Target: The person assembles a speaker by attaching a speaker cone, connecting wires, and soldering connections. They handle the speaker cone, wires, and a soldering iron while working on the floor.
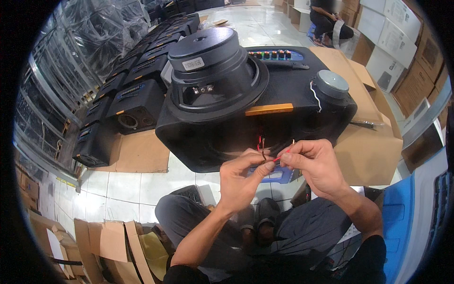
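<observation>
In front of me a black speaker cabinet (208,142) lies on its side, with red and dark wires (261,142) coming out of its opening. My left hand (243,177) pinches these wires between thumb and fingers. A red wire (283,154) runs across to my right hand (317,165), whose thumb and fingertips are closed on it near its pale end. On top of the cabinet a large woofer (208,71) rests face down, magnet up. A small round tweeter (331,84) with a white lead sits at the right corner, and an orange strip (269,109) lies at the front edge.
Rows of similar black cabinets (137,104) stand at the left on cardboard. Behind the work cabinet is a large carton (369,156); stacked boxes (388,33) line the right. A person (326,23) sits at the back. Torn cardboard (109,241) lies at my lower left.
</observation>
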{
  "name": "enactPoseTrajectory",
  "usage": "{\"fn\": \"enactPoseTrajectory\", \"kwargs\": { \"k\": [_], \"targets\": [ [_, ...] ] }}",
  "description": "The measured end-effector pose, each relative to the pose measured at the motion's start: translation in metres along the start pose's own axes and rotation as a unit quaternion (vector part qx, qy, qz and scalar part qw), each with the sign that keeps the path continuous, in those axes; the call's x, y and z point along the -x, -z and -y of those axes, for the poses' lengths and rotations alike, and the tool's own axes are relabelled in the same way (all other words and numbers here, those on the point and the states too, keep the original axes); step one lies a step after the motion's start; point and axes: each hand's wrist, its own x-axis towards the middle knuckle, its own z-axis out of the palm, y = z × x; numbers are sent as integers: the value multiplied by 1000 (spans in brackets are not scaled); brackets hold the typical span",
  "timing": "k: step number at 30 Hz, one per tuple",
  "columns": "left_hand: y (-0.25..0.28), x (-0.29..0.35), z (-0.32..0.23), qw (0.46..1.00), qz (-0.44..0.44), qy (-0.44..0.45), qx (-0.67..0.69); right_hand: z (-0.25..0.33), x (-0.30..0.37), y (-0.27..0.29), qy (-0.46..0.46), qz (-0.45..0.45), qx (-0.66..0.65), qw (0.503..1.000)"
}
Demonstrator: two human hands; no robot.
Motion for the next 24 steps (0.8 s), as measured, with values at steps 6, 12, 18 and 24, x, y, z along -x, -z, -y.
{"fn": "enactPoseTrajectory", "kwargs": {
  "k": [6,12,18,24],
  "targets": [
    [-2,0,2,999,6,16,46,-2,1,-1,27,7,-2,1000],
    [1,-4,5,998,-13,-12,54,0,-6,-9,108,-7,100,989],
    [-4,-1,4,999,0,3,37,-3,-4,-5,196,-29,269,942],
    [-6,-2,1,1000,-15,-19,4,3,-5,-5,262,-98,330,902]
  ]
}}
